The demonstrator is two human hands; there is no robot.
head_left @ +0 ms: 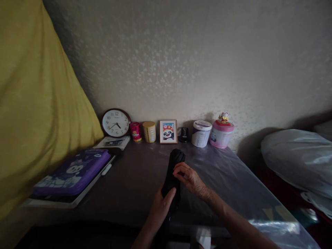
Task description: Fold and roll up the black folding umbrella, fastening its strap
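Observation:
A black folded umbrella (174,166) is held upright at a slight tilt above the near middle of the table, its dark cloth gathered in folds. My left hand (163,204) wraps round its lower part, with the thumb lying across the front. At the upper right side, my right hand (190,180) has its thumb and fingers pinched together against the cloth. What exactly lies between those fingertips is too dark to make out. The umbrella's lower end fades into shadow beneath my left hand.
Along the wall stand a round clock (116,123), a pink can (136,131), a yellow-lidded can (149,132), a framed panda picture (168,131), a small black object (184,134) and two tubs (201,134). A purple case (74,171) lies left on the dark-covered table (129,180).

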